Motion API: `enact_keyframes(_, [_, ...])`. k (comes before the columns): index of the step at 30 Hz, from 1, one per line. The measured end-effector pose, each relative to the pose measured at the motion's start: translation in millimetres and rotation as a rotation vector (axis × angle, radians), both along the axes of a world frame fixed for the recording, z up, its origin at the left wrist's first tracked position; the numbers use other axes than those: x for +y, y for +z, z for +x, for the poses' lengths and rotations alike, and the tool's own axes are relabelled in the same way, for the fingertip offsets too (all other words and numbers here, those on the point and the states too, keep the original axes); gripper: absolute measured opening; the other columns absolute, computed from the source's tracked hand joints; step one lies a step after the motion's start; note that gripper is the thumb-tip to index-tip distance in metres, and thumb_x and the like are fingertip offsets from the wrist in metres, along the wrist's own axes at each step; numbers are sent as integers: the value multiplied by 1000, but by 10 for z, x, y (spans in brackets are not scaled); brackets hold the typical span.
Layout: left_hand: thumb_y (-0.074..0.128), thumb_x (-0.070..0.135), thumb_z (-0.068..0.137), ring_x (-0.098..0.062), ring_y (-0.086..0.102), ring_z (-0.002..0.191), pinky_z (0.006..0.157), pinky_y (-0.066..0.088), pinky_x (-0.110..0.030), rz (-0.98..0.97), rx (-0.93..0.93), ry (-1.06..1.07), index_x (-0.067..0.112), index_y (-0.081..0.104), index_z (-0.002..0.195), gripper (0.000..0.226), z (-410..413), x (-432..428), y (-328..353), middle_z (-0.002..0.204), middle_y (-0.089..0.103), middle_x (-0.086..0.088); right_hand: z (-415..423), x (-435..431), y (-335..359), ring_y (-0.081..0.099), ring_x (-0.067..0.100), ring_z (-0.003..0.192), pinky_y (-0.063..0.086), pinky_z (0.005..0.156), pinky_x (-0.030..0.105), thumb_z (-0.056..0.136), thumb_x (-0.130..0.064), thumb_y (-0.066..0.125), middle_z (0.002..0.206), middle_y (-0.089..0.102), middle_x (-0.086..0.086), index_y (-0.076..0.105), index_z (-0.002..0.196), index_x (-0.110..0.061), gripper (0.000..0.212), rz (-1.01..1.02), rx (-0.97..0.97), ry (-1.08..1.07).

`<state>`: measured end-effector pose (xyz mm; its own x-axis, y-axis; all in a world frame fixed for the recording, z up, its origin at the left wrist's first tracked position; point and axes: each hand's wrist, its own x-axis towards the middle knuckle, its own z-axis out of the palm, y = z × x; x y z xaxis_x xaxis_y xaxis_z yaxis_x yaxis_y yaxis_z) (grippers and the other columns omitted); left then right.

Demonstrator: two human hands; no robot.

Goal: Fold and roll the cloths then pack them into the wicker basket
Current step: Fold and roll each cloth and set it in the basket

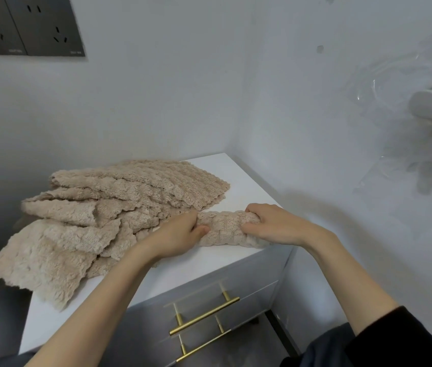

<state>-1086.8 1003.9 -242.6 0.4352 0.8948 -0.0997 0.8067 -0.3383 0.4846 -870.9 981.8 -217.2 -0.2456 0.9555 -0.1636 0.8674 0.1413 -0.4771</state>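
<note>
The dark sleeve [394, 337] and two bare forearms reach in from below toward the cabinet [236, 176]. Both hands are clamped on one rolled cloth [225, 229]. The left hand [180, 234] grips its left end and the right hand [270, 223] its right end, with fingers curled over the top.

The rolled cloth lies on the cabinet top near its front right corner. A pile of flat cloths [103, 207] covers the left and rear of the cabinet top, overhangs its left edge, and reaches the roll's left end.

Step in hand: rolling; the roll appears nearly finished.

Next move: hold the roll tight so that it cannot unwind, lift it clear of the pile, and place it in the wicker basket. The basket is not in view and must be located first.

Two brass handles [204, 316] sit on the cabinet front. A dark socket panel [24, 25] is on the wall above the cabinet.
</note>
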Motion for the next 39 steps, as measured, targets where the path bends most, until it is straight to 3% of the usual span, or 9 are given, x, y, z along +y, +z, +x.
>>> enact_keyframes(5, [45, 26, 100, -11, 37, 63, 54, 31, -20, -2, -259, 20, 8, 42, 86, 22, 2, -148, 146, 74, 43, -1, 16, -163, 190, 47, 6, 67, 32, 57, 22, 91, -33, 50, 81, 52, -8, 49, 89, -25, 8, -3, 132, -39])
enact_keyframes(8, [48, 20, 99, -15, 49, 77, 63, 44, -7, -64, -527, 30, -3, 45, 96, 23, 26, -270, 309, 84, 46, -6, 70, -346, 358, 51, 11, 74, 38, 62, 25, 90, -32, 49, 90, 58, -3, 48, 93, -29, 5, 30, 225, -70])
enact_keyframes(15, [53, 12, 96, -9, 64, 87, 79, 54, -21, -206, -857, -99, 10, 59, 102, 9, 345, -669, 638, 97, 60, -3, 361, -1043, 536, 57, 19, 91, 43, 74, 32, 92, -28, 47, 101, 62, 0, 50, 104, -31, 13, 135, 349, -155])
enact_keyframes(21, [53, 17, 96, -17, 66, 97, 87, 54, -25, -268, -830, -190, 11, 60, 111, 17, 724, -1072, 688, 109, 64, -6, 645, -1732, 498, 58, 17, 99, 49, 75, 31, 94, -30, 43, 106, 59, -9, 45, 107, -37, 15, 75, 414, -237])
enact_keyframes(24, [54, 18, 96, -2, 64, 82, 74, 52, -15, -276, -787, -270, 15, 62, 104, 12, 901, -1274, 695, 92, 67, 12, 750, -2030, 434, 58, 25, 88, 48, 71, 32, 90, -48, 39, 105, 57, 5, 37, 113, -38, 25, 16, 421, -258])
enact_keyframes(27, [57, 16, 94, -7, 65, 90, 86, 54, -22, -348, -751, -324, 15, 64, 107, 15, 1095, -1447, 670, 98, 68, 7, 830, -2334, 329, 52, 7, 67, 43, 60, 20, 82, -53, 44, 86, 55, -3, 34, 110, -37, 33, -25, 508, -294])
enact_keyframes(33, [61, 23, 92, -10, 67, 93, 82, 54, -20, -398, -608, -449, 21, 65, 112, 20, 1606, -1833, 454, 107, 68, 9, 1128, -2986, -61, 52, -5, 75, 41, 66, 14, 85, -45, 45, 95, 53, -7, 39, 108, -32, 28, -25, 625, -425])
enact_keyframes(37, [58, 35, 93, -8, 64, 98, 87, 54, -26, -376, -491, -504, 26, 52, 131, 39, 1973, -2082, 168, 125, 56, 10, 1433, -3383, -415, 50, 1, 77, 39, 73, 24, 80, -45, 47, 94, 51, -8, 42, 106, -26, 32, -12, 694, -591])
enact_keyframes(39, [54, 38, 94, -1, 59, 97, 81, 49, -16, -362, -441, -511, 29, 47, 135, 43, 2150, -2179, -5, 127, 51, 11, 1630, -3538, -640, 51, 0, 81, 40, 75, 26, 79, -46, 46, 99, 50, -6, 43, 105, -27, 33, 18, 706, -701])
